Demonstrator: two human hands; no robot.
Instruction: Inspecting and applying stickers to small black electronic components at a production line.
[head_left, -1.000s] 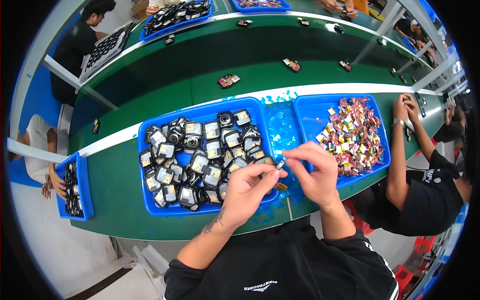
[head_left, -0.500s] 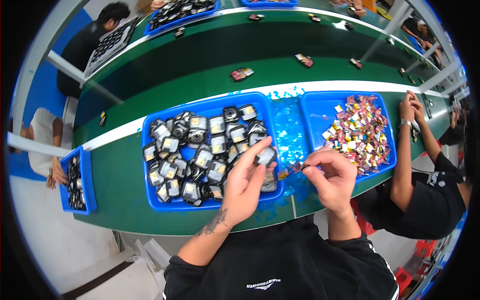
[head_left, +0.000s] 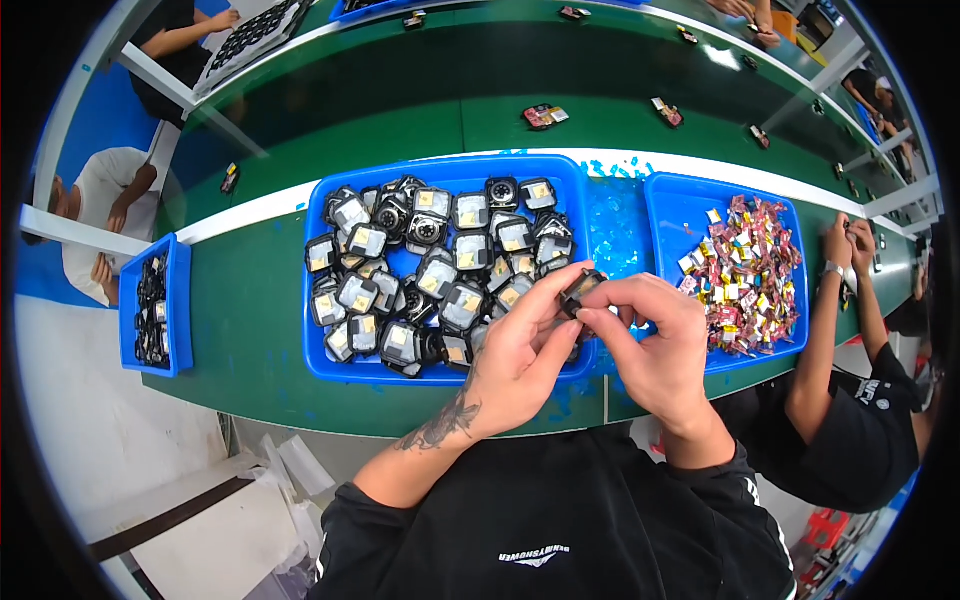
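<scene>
My left hand [head_left: 525, 345] holds a small dark square watch case [head_left: 583, 289] upright between thumb and fingers. Against its right edge my right hand [head_left: 655, 340] is closed in a pinch. What sits between those fingertips is hidden. Both hands are over the right front corner of a blue tray [head_left: 318, 285] full of watch cases [head_left: 437, 275], some with pale square faces up, others with round black backs up. To the right stands a second blue tray [head_left: 672, 215] heaped with small pink, white and yellow parts [head_left: 745, 280].
Blue scraps [head_left: 618, 235] litter the green bench [head_left: 245, 300] between the trays. Beyond a white rail lies a green belt [head_left: 400, 130] carrying several small parts [head_left: 545, 117]. A narrow blue bin [head_left: 182, 320] stands far left. A co-worker's arms [head_left: 825, 310] are close on the right.
My right hand has moved in to meet my left hand and now touches the watch case, which has been turned. The head view has shifted, so the belt parts appear farther right.
</scene>
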